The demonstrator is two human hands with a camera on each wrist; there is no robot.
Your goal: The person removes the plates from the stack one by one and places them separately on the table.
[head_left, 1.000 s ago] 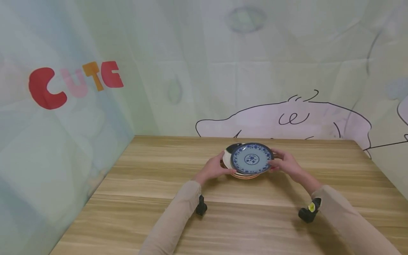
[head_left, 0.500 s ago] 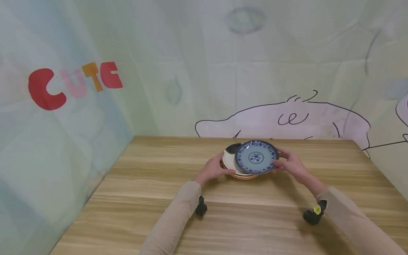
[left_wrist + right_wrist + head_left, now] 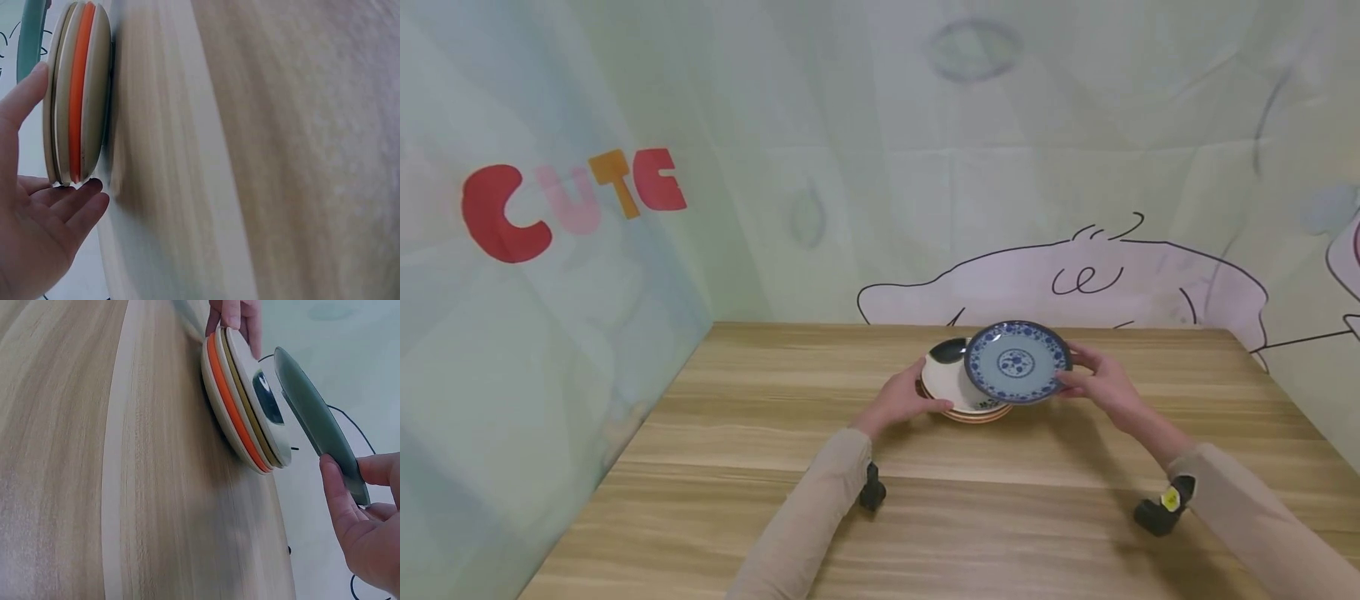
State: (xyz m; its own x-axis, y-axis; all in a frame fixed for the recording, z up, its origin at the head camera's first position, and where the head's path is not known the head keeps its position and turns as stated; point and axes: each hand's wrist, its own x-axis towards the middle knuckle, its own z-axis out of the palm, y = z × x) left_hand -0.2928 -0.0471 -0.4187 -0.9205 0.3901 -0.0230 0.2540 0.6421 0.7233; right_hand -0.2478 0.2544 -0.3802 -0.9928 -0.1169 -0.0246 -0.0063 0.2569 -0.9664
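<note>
My right hand (image 3: 1101,383) pinches the right rim of a blue-and-white patterned plate (image 3: 1017,363), thumb on top and fingers underneath. That plate is raised and tilted above a stack of plates (image 3: 240,400), with a gap between them in the right wrist view. A white plate (image 3: 951,385) with a black patch and a small leaf print tops the stack; an orange-edged plate (image 3: 80,94) shows lower down. At the stack's left side, my left hand (image 3: 901,402) grips it, thumb on the upper rim and fingers at the edge below.
The stack stands near the back of a wood-grain table (image 3: 775,483). Behind and to the left hang printed curtains (image 3: 820,183) with a cartoon outline and colourful letters (image 3: 508,212). A black wrist device (image 3: 1161,512) sits below each forearm.
The right hand has lifted the blue-and-white plate and carried it rightward, baring more of the white plate beneath. My left hand has stayed at the stack.
</note>
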